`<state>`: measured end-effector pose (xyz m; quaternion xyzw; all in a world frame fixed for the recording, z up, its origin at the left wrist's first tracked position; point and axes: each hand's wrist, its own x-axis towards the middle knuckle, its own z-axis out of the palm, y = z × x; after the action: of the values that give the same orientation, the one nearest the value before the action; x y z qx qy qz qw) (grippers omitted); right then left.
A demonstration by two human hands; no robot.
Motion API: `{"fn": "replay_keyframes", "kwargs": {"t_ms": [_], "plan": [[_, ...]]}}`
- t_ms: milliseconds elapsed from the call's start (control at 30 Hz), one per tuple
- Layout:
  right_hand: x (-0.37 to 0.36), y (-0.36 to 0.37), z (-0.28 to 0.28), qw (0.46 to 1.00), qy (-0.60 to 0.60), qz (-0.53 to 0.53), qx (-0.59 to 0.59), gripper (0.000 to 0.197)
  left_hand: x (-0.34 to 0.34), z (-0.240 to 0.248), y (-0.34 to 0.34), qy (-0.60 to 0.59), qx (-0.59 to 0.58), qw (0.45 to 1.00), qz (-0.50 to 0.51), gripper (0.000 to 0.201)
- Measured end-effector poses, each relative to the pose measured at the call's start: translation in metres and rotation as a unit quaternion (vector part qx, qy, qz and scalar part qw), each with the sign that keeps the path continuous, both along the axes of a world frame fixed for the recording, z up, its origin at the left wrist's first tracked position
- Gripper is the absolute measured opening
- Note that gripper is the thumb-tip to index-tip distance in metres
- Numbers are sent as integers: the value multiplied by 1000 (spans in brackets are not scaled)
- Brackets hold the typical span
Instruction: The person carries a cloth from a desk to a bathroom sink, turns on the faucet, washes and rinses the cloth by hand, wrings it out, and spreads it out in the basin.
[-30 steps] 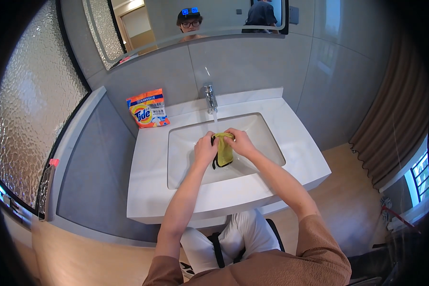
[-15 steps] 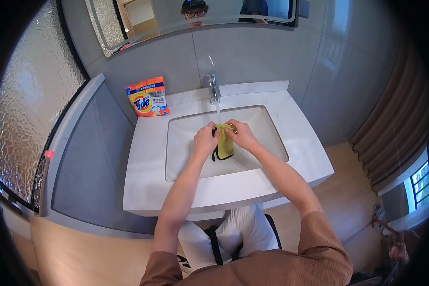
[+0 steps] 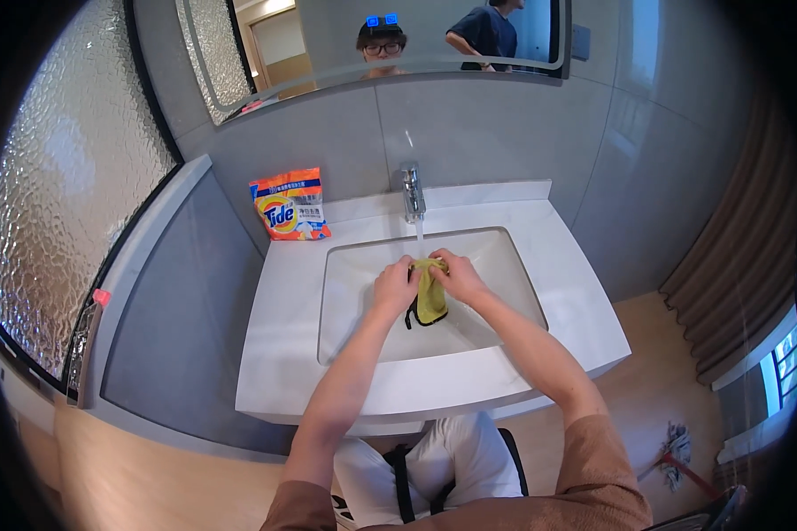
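Observation:
A yellow-green cloth [image 3: 431, 301] with black edging hangs from both hands over the white sink [image 3: 350, 305]. My left hand [image 3: 397, 285] pinches its upper left part, while the upper right is gripped by my right hand [image 3: 460, 276]. Just behind the hands stands a chrome faucet [image 3: 412, 192], from which a thin stream of water [image 3: 420, 230] runs down toward the cloth's top edge. The cloth's lower end dangles toward the basin, with a black strip or loop at its left side.
An orange detergent bag [image 3: 289, 205] stands at the counter's back left corner, against the wall. A grey partition [image 3: 181, 310] borders the left side. Above the faucet hangs a mirror [image 3: 328, 44] reflecting two people. A mop [image 3: 676, 456] lies on the floor at the right, near a brown curtain [image 3: 726, 239].
The whole view has shifted, so the sink and hands appear lower and slightly to the right. Both hands keep hold of the cloth under the water. More of the second person shows in the mirror.

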<state>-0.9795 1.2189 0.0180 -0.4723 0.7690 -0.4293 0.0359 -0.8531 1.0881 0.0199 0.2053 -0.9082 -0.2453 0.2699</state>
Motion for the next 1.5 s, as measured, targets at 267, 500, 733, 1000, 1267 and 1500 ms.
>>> {"fn": "replay_keyframes", "kwargs": {"t_ms": [267, 500, 733, 1000, 1267, 1500], "plan": [[0, -4, -8, 999, 4, 30, -10, 28, -1, -1, -7, -33, 3, 999, 5, 22], [4, -1, -7, 999, 9, 29, -11, 28, 1, 0, -5, -33, -1, 999, -3, 22], [4, -2, -9, 999, 1, 38, -12, 28, 0, -3, -4, -25, -14, 1000, -3, 21], [10, -1, -6, 999, 12, 38, -13, 28, 4, 1, -2, -37, 0, 999, -2, 21], [7, -3, -13, 999, -17, -3, -44, 29, 8, 5, 1, -48, 7, 999, -9, 21], [8, -4, -8, 998, -33, -14, -46, 20, 8, 3, 2, -15, 9, 1000, -7, 19]]}}
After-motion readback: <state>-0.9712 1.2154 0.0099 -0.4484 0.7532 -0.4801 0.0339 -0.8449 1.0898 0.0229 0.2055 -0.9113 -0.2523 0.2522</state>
